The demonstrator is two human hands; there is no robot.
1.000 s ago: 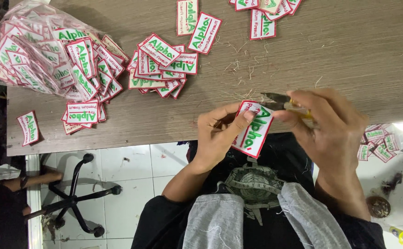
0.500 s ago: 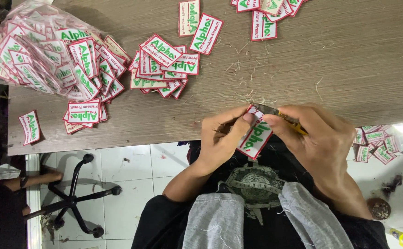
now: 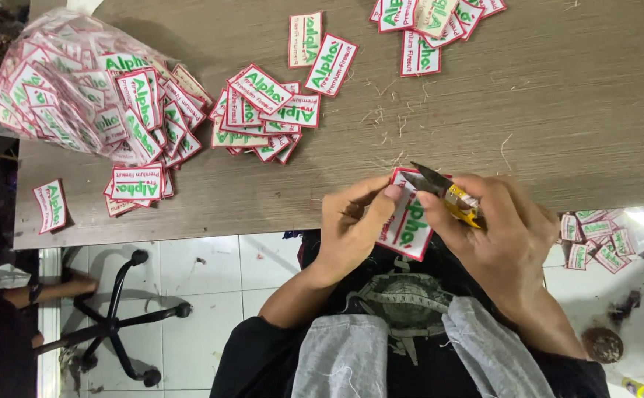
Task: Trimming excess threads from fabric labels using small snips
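My left hand [image 3: 351,221] pinches a white embroidered patch [image 3: 408,221] with a red border and green lettering, held upright just off the table's near edge. My right hand [image 3: 499,228] grips small yellow-handled thread snips [image 3: 447,193], whose dark blades touch the patch's top edge. Both hands hover over my lap, in front of the wooden table [image 3: 528,110].
A clear plastic bag [image 3: 64,92] full of the same patches lies at the table's left. Loose patch piles [image 3: 263,110] sit in the middle, more at the top edge [image 3: 432,26]. One patch [image 3: 50,206] lies alone at the left corner. Patches [image 3: 602,239] and a black chair base [image 3: 127,317] are on the tiled floor.
The patch has been turned and lifted slightly in my left hand. The snips have shifted from the right of the patch onto its top edge.
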